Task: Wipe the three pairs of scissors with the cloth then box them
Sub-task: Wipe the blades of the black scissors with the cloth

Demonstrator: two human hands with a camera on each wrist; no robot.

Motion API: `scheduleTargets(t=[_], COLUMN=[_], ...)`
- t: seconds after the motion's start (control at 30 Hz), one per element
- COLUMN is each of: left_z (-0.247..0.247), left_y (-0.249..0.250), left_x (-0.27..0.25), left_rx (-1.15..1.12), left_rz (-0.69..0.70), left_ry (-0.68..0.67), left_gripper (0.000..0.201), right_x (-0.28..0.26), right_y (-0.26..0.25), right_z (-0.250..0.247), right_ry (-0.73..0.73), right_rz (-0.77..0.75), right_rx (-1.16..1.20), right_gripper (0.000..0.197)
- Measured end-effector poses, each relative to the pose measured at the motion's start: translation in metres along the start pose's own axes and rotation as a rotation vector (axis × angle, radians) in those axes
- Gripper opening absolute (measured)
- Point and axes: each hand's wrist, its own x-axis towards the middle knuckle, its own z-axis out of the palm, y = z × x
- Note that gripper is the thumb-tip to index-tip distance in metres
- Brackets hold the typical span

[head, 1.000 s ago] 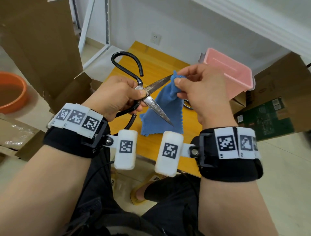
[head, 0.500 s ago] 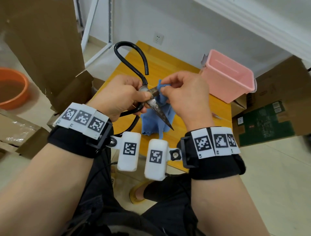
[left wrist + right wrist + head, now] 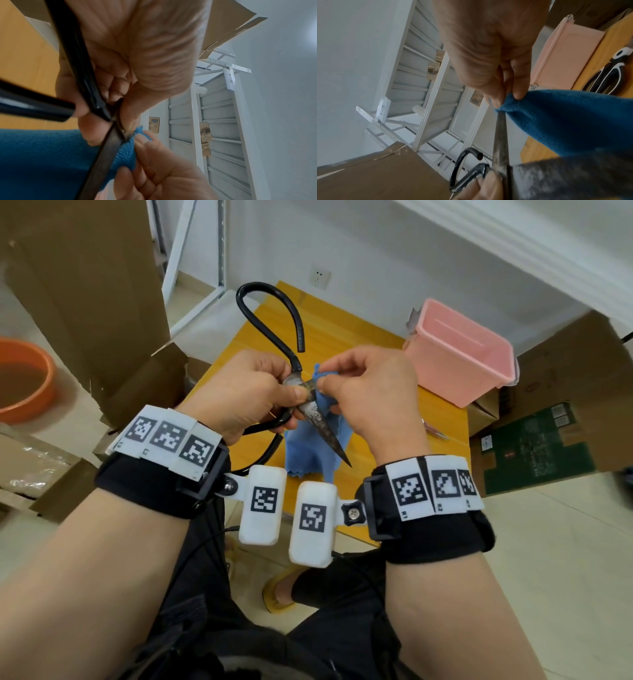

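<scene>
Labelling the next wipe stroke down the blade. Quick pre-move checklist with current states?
1. Left hand grips the scissors near the pivot: ok.
2. Right hand pinches the cloth round the blade by the pivot: ok.
3. Blade tip bare and free, pointing toward the person's lap: ok, but keep the stroke slow.
4. Blade looks dull and spotted below the cloth: not ok, wiping unfinished.
5. Pink box open on the table: ok.
6. Other scissors: one black-and-white pair lies on the table; third pair: cannot tell.
</scene>
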Motion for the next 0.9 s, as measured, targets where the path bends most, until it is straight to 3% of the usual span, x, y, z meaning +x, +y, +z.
scheduleTargets(t=[0.37, 0.77, 0.9], left_z=[0.0, -0.006, -0.015], left_y=[-0.003, -0.006, -0.002], left_x=[-0.002, -0.003, -0.003], left_rx=[0.005, -0.054, -0.126], left_rz=[0.006, -0.032, -0.039], left_ry=[-0.024, -0.064, -0.077], left_gripper=[0.011, 0.015, 0.021], right_x=[0.017, 0.02, 0.017], right_y=[0.019, 0.025, 0.029], right_z=[-0.023, -0.029, -0.041], right_ry=[0.184, 0.225, 0.231], right_rz=[0.101, 0.095, 0.182], right_rx=[0.023, -0.07, 0.086], right_gripper=[0.029, 0.023, 0.021])
